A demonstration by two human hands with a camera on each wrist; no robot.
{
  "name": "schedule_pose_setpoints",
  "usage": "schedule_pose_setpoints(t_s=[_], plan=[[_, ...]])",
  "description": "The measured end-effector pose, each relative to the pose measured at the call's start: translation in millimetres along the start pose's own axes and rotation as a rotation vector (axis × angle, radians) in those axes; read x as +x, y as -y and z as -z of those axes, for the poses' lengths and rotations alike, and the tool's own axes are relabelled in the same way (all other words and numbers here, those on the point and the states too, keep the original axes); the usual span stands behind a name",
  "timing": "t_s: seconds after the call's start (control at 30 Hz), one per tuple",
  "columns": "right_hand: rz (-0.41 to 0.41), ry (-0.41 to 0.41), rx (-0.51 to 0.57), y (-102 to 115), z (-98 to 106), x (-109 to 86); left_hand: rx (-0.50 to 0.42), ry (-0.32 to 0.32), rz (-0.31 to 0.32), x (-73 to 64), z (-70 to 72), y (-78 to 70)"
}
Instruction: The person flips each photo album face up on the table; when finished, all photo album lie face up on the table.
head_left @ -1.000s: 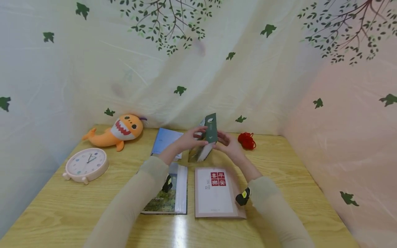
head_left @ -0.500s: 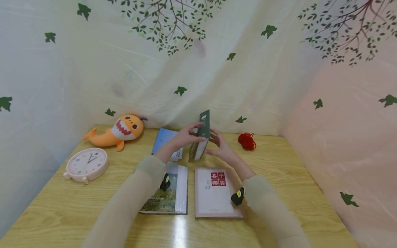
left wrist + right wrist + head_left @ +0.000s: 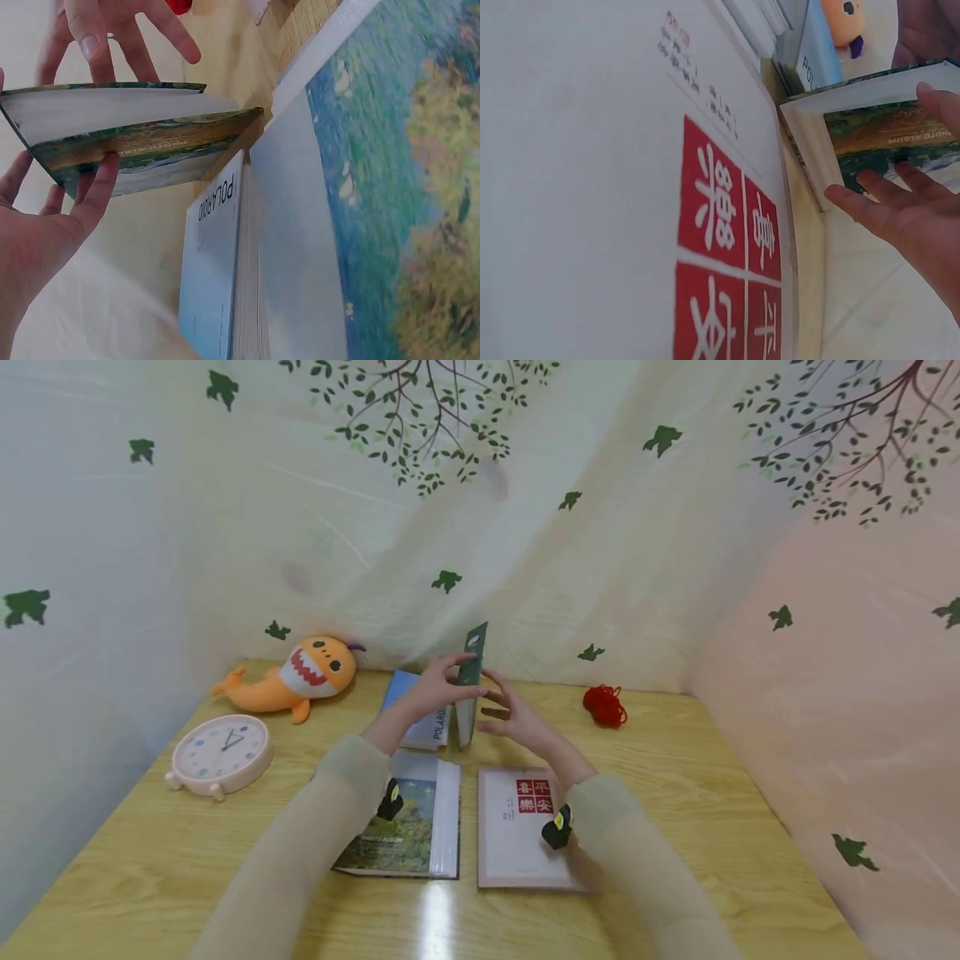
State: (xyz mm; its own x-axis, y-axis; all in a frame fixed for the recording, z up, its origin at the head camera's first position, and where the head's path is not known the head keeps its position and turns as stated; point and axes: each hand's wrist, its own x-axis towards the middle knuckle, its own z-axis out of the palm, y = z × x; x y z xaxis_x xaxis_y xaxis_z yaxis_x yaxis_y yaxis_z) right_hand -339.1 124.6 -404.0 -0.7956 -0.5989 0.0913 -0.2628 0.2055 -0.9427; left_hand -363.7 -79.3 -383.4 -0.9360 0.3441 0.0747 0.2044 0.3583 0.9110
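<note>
Your left hand (image 3: 433,687) has its grip on the green photo album (image 3: 469,685), which stands upright on its lower edge toward the back of the tabletop (image 3: 675,777), just right of the blue Polaroid book (image 3: 420,714). In the left wrist view your thumb and fingers (image 3: 94,199) curl round the album's cover (image 3: 142,146), so this grip is closed on it, with the white page block showing between the two covers. Your right hand (image 3: 513,714) sits just on the other side of the album with its fingers straight and spread; in the right wrist view the fingertips (image 3: 870,180) lie against the cover bearing the words "photo album" (image 3: 889,142), a flat open touch and not a clasp. Nearer to you, two more books lie flat side by side: a landscape-cover album (image 3: 408,818) under your left forearm and a white book with red squares (image 3: 517,835) under your right wrist. Farther off on the left lie an orange shark plush (image 3: 300,677) by the curtain and a pink clock (image 3: 221,753) in front of it; a red yarn bundle (image 3: 606,705) rests at the back right, well apart from your hands.
</note>
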Motion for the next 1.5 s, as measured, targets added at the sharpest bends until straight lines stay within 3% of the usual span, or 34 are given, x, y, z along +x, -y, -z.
schedule_pose_setpoints(t_s=[0.23, 0.47, 0.57, 0.77, 0.97, 1.17, 1.33, 1.5], plan=[[-0.089, -0.011, -0.079, -20, -2, 8.0, -0.031, -0.029, -0.029, -2.0, 7.8, 0.9], [-0.100, 0.009, -0.058, -22, -2, 9.1, -0.042, -0.047, -0.038, -2.6, 12.9, 2.1], [-0.108, 0.007, -0.056, -18, -3, 9.6, -0.054, -0.061, -0.037, -7.3, 14.9, -4.7], [-0.169, -0.101, -0.045, -21, -2, 12.4, -0.082, -0.073, -0.049, -9.7, 14.6, -9.9], [-0.139, -0.254, -0.055, -26, 1, 15.0, -0.078, -0.082, -0.106, -8.4, 8.6, -13.6], [-0.234, -0.380, -0.122, -27, 7, 12.2, -0.082, -0.066, -0.160, -8.4, 4.8, -16.1], [-0.343, -0.392, -0.147, -34, 10, 7.0, -0.085, -0.030, -0.174, -9.8, 3.3, -16.7], [-0.366, -0.352, 0.008, -40, 14, 1.2, -0.129, 0.002, -0.169, -11.7, 2.9, -14.8]])
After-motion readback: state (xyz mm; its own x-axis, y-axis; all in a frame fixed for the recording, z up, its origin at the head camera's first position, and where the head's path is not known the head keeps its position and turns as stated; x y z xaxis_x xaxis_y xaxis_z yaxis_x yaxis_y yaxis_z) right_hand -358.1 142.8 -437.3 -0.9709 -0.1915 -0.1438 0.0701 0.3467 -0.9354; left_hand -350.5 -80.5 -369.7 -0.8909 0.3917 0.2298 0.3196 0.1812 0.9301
